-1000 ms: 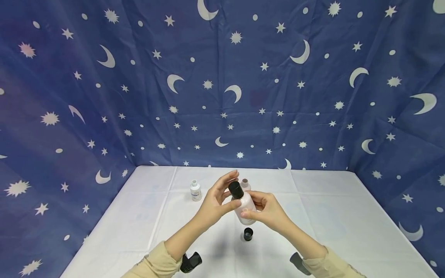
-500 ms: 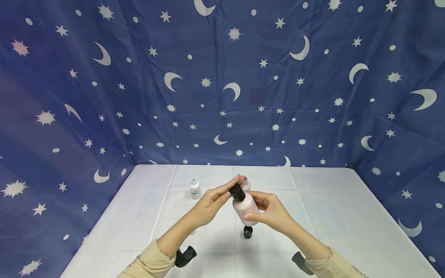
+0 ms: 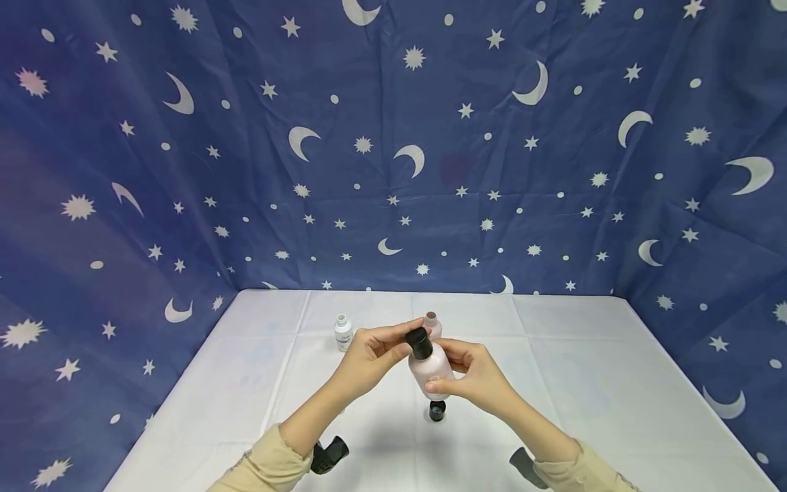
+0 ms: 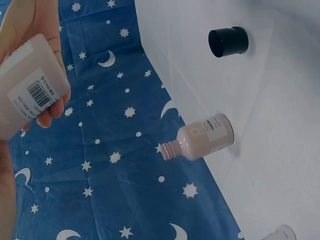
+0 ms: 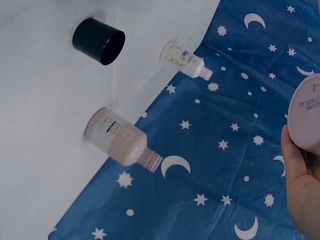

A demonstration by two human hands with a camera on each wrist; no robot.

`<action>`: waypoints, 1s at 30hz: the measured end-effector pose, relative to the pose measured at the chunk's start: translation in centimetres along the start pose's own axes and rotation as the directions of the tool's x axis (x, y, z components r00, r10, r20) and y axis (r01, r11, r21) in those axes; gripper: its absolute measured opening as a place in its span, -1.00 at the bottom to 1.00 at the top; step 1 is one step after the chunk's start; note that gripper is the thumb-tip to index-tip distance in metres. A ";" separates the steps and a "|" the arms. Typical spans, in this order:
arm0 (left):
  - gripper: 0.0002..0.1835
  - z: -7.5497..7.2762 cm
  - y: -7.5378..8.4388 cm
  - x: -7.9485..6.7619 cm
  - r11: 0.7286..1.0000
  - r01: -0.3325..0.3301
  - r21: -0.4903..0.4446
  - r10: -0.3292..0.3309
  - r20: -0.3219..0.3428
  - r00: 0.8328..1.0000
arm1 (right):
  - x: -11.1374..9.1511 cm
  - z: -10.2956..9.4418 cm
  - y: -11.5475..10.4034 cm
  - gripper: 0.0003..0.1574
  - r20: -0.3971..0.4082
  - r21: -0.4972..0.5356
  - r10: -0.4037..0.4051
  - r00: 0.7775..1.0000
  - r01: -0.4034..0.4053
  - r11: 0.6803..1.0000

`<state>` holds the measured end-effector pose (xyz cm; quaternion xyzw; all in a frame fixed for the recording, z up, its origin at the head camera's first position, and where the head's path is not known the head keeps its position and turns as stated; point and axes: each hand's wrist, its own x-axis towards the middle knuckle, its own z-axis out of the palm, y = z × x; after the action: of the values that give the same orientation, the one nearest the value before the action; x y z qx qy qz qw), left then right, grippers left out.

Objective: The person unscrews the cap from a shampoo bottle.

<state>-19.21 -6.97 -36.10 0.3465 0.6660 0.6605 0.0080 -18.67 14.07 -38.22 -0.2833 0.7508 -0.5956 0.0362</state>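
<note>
A pale pink bottle (image 3: 432, 372) is held tilted above the table, its black cap (image 3: 419, 343) up and leaning left. My right hand (image 3: 476, 372) grips the bottle's body from the right, thumb in front and fingers behind. The thumb and fingers of my left hand (image 3: 369, 359) pinch the cap from the left side. A barcode label (image 4: 37, 94) shows on the held bottle in the left wrist view, and its printed base (image 5: 306, 112) faces the right wrist camera. Behind the hands stands a second pink bottle (image 5: 117, 137), uncapped, with its threaded neck bare.
A loose black cap (image 3: 437, 411) lies on the white-covered table (image 3: 553, 396) below the held bottle. Further back on the left, a small white uncapped bottle (image 3: 343, 333) stands upright. A blue curtain (image 3: 393, 171) with moons and stars encloses the back and sides.
My left hand has gone from spread fingers by the cap, to straight fingers flat against it, to a pinch on it. My right hand keeps its grip on the bottle.
</note>
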 end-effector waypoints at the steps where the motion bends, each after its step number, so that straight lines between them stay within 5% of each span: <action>1: -0.42 0.1 0.0 0.0 1.000 0.003 0.001 -0.003 -0.024 1.000 | 0.0 0.0 0.0 -0.27 -0.002 -0.001 -0.003 1.000 0.003 1.000; 9: -0.40 0.4 0.1 0.2 0.999 -0.043 0.002 0.042 -0.166 0.985 | 0.1 0.2 -0.3 -0.31 -0.034 -0.059 -0.030 0.999 0.028 0.998; 21: -0.66 1.5 0.2 0.3 0.992 -0.009 0.126 0.055 -0.366 0.929 | 0.4 0.6 -0.5 -0.39 -0.080 -0.069 -0.003 0.997 -0.003 0.998; 25: -0.63 1.8 0.1 0.5 0.988 -0.022 0.151 0.081 -0.394 0.915 | 0.6 0.6 -0.5 -0.40 -0.091 -0.061 0.013 0.996 -0.018 0.998; 30: -0.50 1.8 0.0 0.6 0.985 -0.036 0.168 0.098 -0.377 0.921 | 0.7 0.5 -0.8 -0.37 -0.098 -0.059 0.030 0.995 -0.036 0.998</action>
<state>-18.78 -5.12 -36.06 0.2327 0.6927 0.6605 -0.1725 -18.73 13.20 -37.47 -0.2424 0.7741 -0.5848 0.0010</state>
